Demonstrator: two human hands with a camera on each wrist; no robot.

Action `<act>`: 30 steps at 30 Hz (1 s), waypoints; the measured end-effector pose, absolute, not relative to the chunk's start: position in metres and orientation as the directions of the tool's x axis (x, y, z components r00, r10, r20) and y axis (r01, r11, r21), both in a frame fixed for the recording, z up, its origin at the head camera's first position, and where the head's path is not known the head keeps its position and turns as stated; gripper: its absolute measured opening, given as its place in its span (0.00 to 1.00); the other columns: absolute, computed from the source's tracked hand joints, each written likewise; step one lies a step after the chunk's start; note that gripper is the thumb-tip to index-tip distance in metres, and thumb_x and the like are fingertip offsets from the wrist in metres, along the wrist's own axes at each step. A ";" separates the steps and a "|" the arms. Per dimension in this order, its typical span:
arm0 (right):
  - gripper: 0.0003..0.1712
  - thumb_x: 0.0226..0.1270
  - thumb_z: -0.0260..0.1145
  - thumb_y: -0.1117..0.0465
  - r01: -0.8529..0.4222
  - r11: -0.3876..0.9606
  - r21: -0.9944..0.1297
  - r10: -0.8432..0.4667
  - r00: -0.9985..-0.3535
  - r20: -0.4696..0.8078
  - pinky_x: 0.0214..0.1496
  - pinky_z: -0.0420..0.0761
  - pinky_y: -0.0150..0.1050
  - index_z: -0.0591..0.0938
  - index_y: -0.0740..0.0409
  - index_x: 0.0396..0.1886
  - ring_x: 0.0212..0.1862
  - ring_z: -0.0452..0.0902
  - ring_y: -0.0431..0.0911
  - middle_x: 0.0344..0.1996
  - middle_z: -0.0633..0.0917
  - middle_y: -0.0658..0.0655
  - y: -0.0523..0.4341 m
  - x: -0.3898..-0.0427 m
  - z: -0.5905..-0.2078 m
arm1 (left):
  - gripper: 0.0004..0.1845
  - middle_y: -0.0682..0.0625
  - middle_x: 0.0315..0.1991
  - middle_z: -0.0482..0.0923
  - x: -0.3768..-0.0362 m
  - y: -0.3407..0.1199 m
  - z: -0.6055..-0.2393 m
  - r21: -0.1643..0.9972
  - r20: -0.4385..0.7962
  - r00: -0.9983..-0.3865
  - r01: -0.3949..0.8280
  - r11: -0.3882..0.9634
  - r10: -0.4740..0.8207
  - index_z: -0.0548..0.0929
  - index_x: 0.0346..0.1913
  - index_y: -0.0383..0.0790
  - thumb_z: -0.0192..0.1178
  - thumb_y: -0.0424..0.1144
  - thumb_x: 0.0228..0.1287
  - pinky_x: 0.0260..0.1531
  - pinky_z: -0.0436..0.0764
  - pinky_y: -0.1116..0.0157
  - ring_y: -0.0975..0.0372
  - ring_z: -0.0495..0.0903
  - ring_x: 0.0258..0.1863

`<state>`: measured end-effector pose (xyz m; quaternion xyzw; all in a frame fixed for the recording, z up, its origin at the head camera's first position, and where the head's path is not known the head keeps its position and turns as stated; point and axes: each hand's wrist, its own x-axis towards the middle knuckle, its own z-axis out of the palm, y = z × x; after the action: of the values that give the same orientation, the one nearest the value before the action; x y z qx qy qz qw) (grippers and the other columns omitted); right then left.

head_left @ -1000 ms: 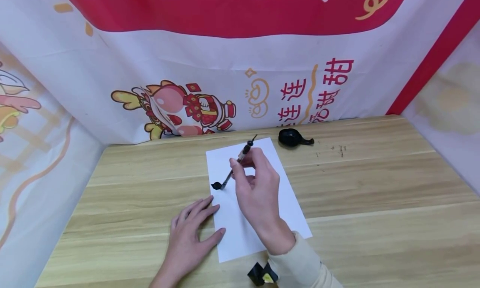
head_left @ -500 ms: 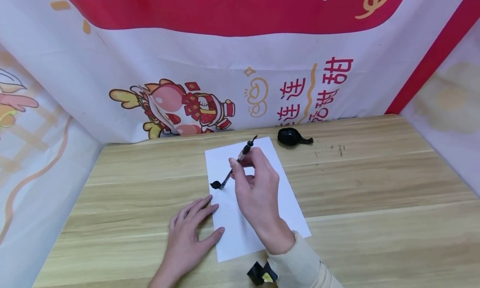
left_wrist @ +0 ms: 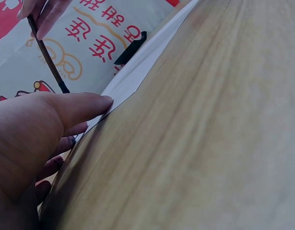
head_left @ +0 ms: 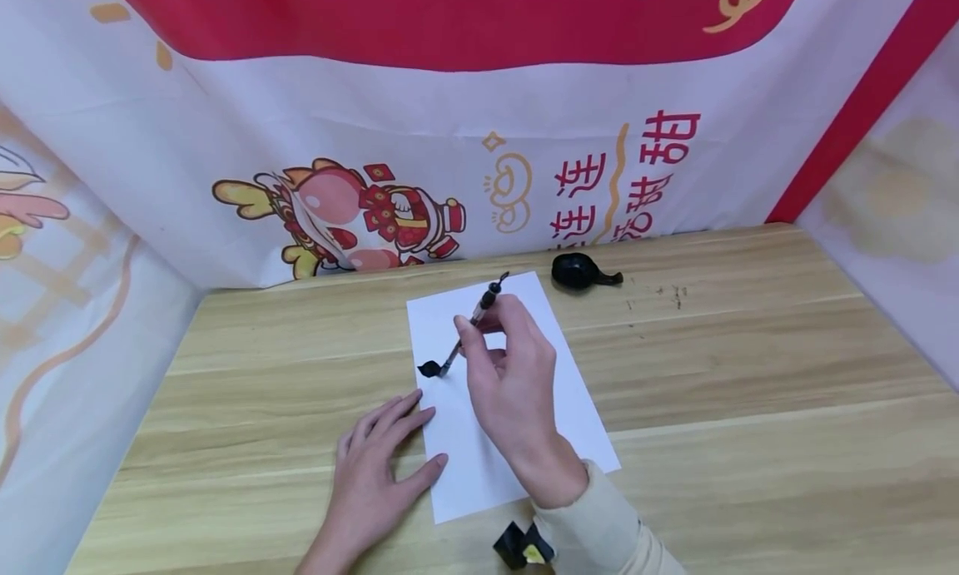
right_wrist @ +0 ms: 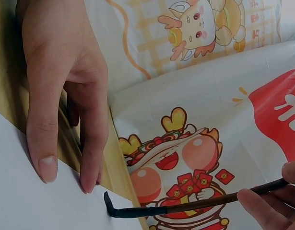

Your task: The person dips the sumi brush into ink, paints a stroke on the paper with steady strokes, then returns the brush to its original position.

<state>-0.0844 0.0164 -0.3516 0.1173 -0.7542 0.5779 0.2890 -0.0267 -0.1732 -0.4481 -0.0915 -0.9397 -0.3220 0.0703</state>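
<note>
My right hand (head_left: 517, 384) pinches the dark handle of an ink brush (head_left: 490, 297) between thumb and fingers. The brush slants down to the left, and its black, bent tip touches a sheet of white paper (head_left: 472, 483). Beside the tip, near the sheet's left edge, lies a black leaf-shaped ink mark (head_left: 429, 369). Spread along that left edge, my left hand (head_left: 375, 467) rests with fingers extended, the fingertips and thumb on the paper. In the right wrist view the brush (right_wrist: 200, 202) and its bent tip show clearly from the side.
A black, rounded object with a narrow neck (head_left: 575, 271) lies behind the sheet to the right, near dark specks on the wooden table (head_left: 734, 350). Small black blocks (head_left: 512, 546) with a yellow patch sit at the front edge. A printed cloth backdrop (head_left: 419, 109) borders the table.
The head view has shifted slightly, so the scene sits a little further left. Both hands keep their places, and the brush tip stays beside the ink mark with barely any movement.
</note>
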 end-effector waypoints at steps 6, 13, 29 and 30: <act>0.06 0.77 0.70 0.65 -0.522 0.323 -0.789 0.164 -0.790 0.591 0.40 0.91 0.33 0.80 0.62 0.45 0.38 0.91 0.46 0.37 0.86 0.59 0.019 -0.086 -0.350 | 0.29 0.57 0.78 0.75 -0.028 -0.172 -0.446 0.595 0.193 -0.973 0.221 0.773 0.129 0.86 0.67 0.57 0.78 0.52 0.61 0.70 0.57 0.39 0.50 0.68 0.77; 0.06 0.77 0.70 0.64 -0.509 0.349 -0.787 0.176 -0.790 0.588 0.40 0.92 0.38 0.81 0.62 0.44 0.39 0.90 0.45 0.37 0.86 0.58 0.022 -0.086 -0.349 | 0.30 0.58 0.78 0.75 -0.030 -0.172 -0.447 0.597 0.188 -0.974 0.216 0.772 0.127 0.86 0.67 0.57 0.78 0.53 0.61 0.70 0.57 0.40 0.51 0.69 0.77; 0.06 0.77 0.70 0.65 -0.503 0.342 -0.794 0.195 -0.788 0.584 0.39 0.90 0.34 0.81 0.62 0.43 0.38 0.90 0.45 0.36 0.86 0.58 0.025 -0.086 -0.349 | 0.29 0.58 0.78 0.75 -0.027 -0.173 -0.447 0.601 0.191 -0.974 0.212 0.771 0.119 0.87 0.66 0.57 0.78 0.52 0.60 0.70 0.57 0.40 0.51 0.69 0.76; 0.06 0.77 0.70 0.65 -0.503 0.340 -0.794 0.195 -0.788 0.583 0.39 0.91 0.34 0.81 0.62 0.43 0.38 0.90 0.46 0.36 0.86 0.59 0.025 -0.086 -0.349 | 0.29 0.58 0.78 0.75 -0.027 -0.174 -0.447 0.600 0.192 -0.974 0.213 0.771 0.119 0.87 0.66 0.57 0.78 0.52 0.60 0.69 0.57 0.40 0.51 0.69 0.76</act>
<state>-0.0862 0.0255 -0.3492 0.1016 -0.7580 0.5653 0.3090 -0.0265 -0.1735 -0.4470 -0.0884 -0.9383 -0.3264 0.0717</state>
